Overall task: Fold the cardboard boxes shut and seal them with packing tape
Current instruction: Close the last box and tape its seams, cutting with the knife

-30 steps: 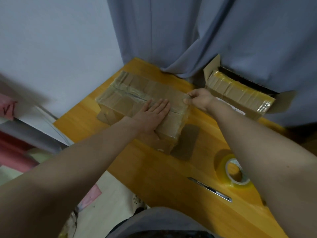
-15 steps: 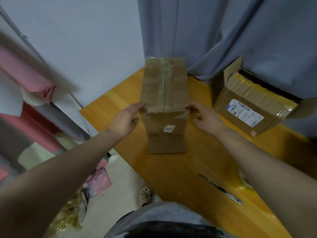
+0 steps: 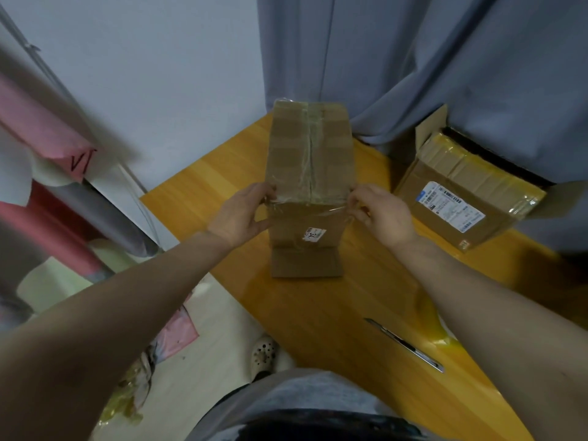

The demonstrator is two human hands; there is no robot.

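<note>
Now left hand point(image 3: 239, 215) and right hand point(image 3: 381, 214) pinch the taped box point(image 3: 310, 154) between them

Head camera looks forward and steeply down, close over the table point(image 3: 318, 313).

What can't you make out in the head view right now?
All in the head view.
Tape roll: mostly behind the right forearm, only a yellow edge shows.
Sticker on the held box: print too small to read.
Label on the second box: text too small and blurred.
</note>
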